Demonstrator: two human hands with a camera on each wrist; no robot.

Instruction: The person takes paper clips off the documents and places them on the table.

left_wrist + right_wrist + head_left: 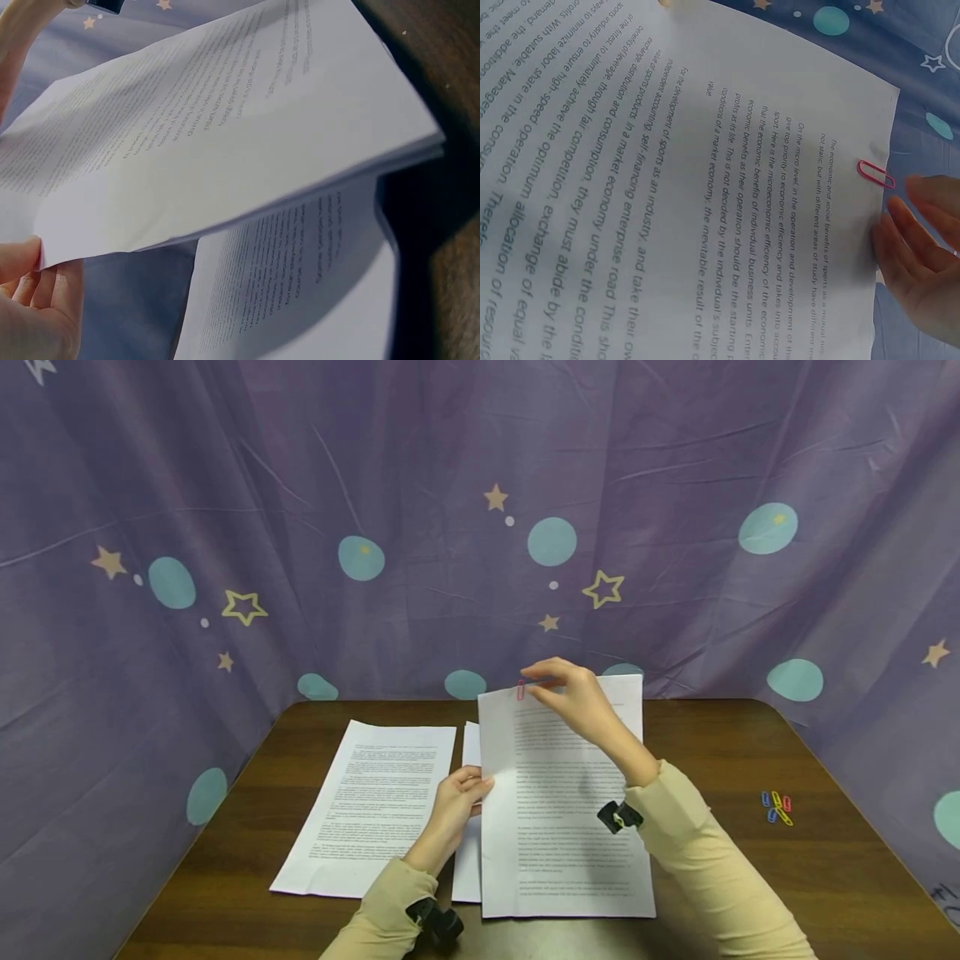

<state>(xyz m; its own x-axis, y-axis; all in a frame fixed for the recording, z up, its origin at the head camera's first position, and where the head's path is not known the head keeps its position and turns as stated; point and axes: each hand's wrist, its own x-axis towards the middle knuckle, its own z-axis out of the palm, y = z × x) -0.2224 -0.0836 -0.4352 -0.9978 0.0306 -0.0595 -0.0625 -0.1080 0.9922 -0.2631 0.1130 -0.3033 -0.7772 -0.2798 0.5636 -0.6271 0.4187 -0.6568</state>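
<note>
A stack of printed sheets (570,827) stands raised and tilted over the table. My left hand (459,797) pinches its left edge between thumb and fingers; the left wrist view shows that hand (41,307) at the sheets' (225,165) edge. A pink paper clip (521,691) sits on the top edge near the left corner, and in the right wrist view the clip (875,174) lies over the paper's edge. Just to the right of it, my right hand (566,693) has thumb and forefinger parted with nothing between them. The right wrist view shows that hand's (922,262) fingers loosely bent near the clip.
Another printed stack (375,810) lies on the table at the left. White paper (467,868) partly shows behind the raised sheets. Several coloured paper clips (776,807) lie at the right on the brown table (720,743). A purple curtain (420,460) hangs behind.
</note>
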